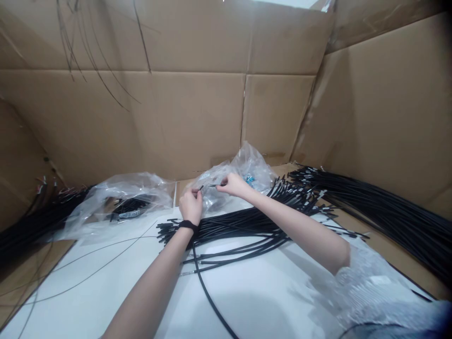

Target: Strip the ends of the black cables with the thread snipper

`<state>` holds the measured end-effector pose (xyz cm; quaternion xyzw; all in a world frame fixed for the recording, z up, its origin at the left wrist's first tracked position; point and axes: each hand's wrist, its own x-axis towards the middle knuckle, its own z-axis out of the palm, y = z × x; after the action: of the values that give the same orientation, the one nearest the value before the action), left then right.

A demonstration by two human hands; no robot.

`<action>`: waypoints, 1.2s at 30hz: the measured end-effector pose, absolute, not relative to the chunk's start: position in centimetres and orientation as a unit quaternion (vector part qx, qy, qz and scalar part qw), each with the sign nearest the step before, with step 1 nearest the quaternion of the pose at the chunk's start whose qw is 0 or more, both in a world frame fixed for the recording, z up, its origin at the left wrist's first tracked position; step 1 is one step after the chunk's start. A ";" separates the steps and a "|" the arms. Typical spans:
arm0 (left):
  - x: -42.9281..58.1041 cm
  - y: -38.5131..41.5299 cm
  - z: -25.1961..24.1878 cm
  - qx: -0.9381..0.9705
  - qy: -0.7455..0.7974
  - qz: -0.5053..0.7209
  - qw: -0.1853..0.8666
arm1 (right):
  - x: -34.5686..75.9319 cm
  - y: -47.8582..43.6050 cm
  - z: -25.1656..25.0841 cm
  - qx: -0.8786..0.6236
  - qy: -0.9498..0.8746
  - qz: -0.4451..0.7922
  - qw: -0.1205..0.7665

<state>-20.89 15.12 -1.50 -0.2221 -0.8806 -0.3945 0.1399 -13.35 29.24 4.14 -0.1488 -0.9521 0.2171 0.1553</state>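
Tall cardboard walls [197, 113] stand around the workplace on 3 sides, creased and brown, with thin wires hanging down the upper left panel. At far left a heap of black cables [24, 226] lies against the wall, and beside it a clear plastic bag [120, 202] holds more black parts. The surface is a white table [268, 296], with 2 thin wires [88, 259] curving over its left part. The left hand [191, 205], a black band at its wrist, pinches the end of a thin black cable [202, 188]. The right hand [233, 184] pinches a small dark piece [213, 185] just beside that end; whether the 2 touch cannot be told. Behind them sits a second clear bag [247, 167]. Under the forearms lies a bundle of black cables [243, 226]; another long bundle [381, 207] runs along the right wall.
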 end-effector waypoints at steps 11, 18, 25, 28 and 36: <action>-21.1 15.0 -1.7 -0.239 -0.880 -0.392 0.125 | -13.8 27.8 3.4 -0.138 -0.959 0.187 0.162; -21.2 14.9 -1.6 -0.250 -0.884 -0.381 0.108 | -14.4 27.7 2.8 -0.142 -0.961 0.168 0.167; -20.3 15.0 -1.1 -0.275 -0.892 -0.335 0.126 | -14.5 27.3 2.5 -0.127 -0.969 0.137 0.161; -20.0 15.0 -1.0 -0.277 -0.900 -0.308 0.138 | -14.8 27.2 2.4 -0.116 -0.974 0.120 0.156; -19.4 15.0 -1.4 -0.265 -0.906 -0.294 0.150 | -16.4 27.5 1.4 -0.087 -0.975 0.134 0.155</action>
<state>-19.39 15.05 -1.39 -0.2655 -0.9059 -0.2938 0.1501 -16.37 27.49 1.38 -0.0874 -0.9748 0.1338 0.1555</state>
